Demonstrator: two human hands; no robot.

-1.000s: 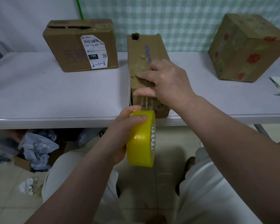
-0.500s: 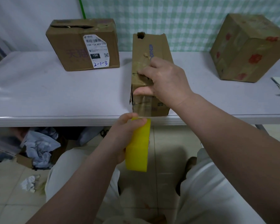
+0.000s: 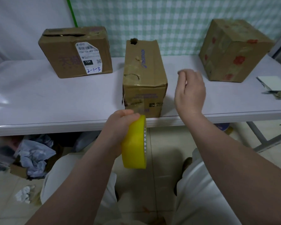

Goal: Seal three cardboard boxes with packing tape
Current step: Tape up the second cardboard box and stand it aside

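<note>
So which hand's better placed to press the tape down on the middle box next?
Likely right. The right hand is free beside the middle box; the left hand holds the yellow tape roll at the table edge.

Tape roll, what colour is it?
The tape roll is bright yellow. The head view shows it best, held in the left hand.

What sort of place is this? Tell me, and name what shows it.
Probably a makeshift parcel-packing corner: three worn cardboard boxes on a plain table, a shipping label on the left box, crumpled wrapping dumped on the floor underneath.
</note>
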